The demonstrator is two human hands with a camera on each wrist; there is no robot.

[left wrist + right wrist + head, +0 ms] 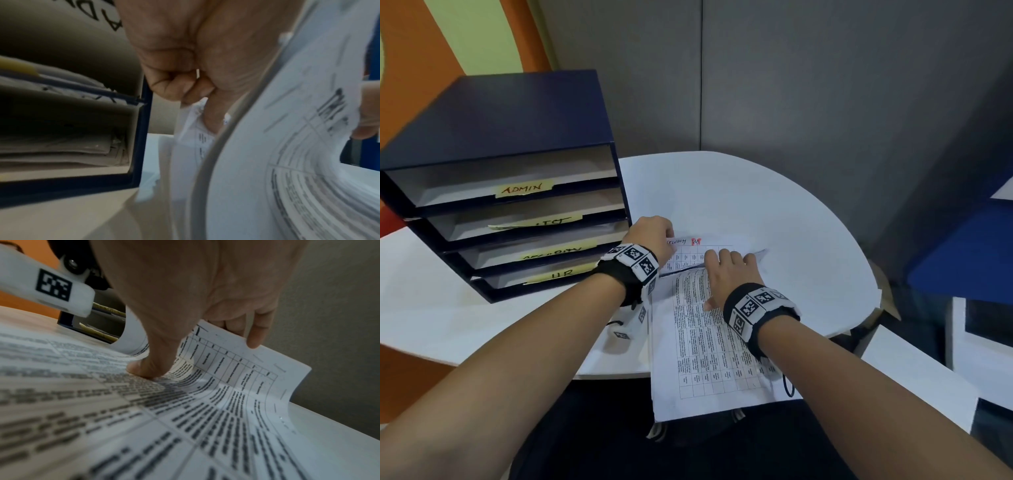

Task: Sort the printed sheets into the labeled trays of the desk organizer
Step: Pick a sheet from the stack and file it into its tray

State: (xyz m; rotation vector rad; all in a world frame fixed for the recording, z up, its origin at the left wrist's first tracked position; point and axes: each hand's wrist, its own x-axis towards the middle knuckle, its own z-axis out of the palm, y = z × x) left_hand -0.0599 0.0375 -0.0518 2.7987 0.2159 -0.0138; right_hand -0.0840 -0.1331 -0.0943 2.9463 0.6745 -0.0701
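Navy-blue card forms the desk organizer, which stands at the left of the white round table and has four stacked trays tagged with yellow labels; the top label reads ADMIN, the bottom one appears to read HR, and the two between are only partly legible. Sheets already lie in a lower tray, as the left wrist view shows. Just right of the organizer lies the stack of printed sheets, its near end overhanging the table edge. The top sheet, printed with a table, is bent upward at its far end. The right hand holds that raised end: its thumb presses down on the printed face while the fingers curl behind the lifted edge. The left hand, fingers curled, pinches the far left corner of the sheet beneath, which bears a handwritten heading and a red mark.
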